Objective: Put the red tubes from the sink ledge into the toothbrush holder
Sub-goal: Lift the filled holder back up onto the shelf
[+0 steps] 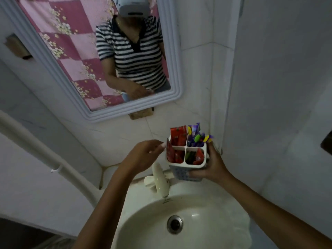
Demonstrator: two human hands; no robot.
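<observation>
My right hand (211, 166) grips the toothbrush holder (186, 174), a white four-compartment cup with a blue-patterned wall, and holds it above the sink's back ledge. Red tubes (177, 135) stand in the far left compartment, and more red tubes (170, 151) fill the near left one. Another red tube (199, 156) leans in the near right compartment beside dark green items. Purple toothbrushes (196, 138) with green and yellow ends fill the far right compartment. My left hand (143, 155) hovers just left of the holder, its thumb and fingertips near the top of a red tube; whether it pinches the tube is unclear.
A cream tap (159, 178) stands below the holder at the back of the white basin (206, 221), whose drain (174, 224) is in the middle. A white-framed mirror (100, 115) hangs above. A tiled wall corner lies to the right and a white pipe (45, 159) runs at the left.
</observation>
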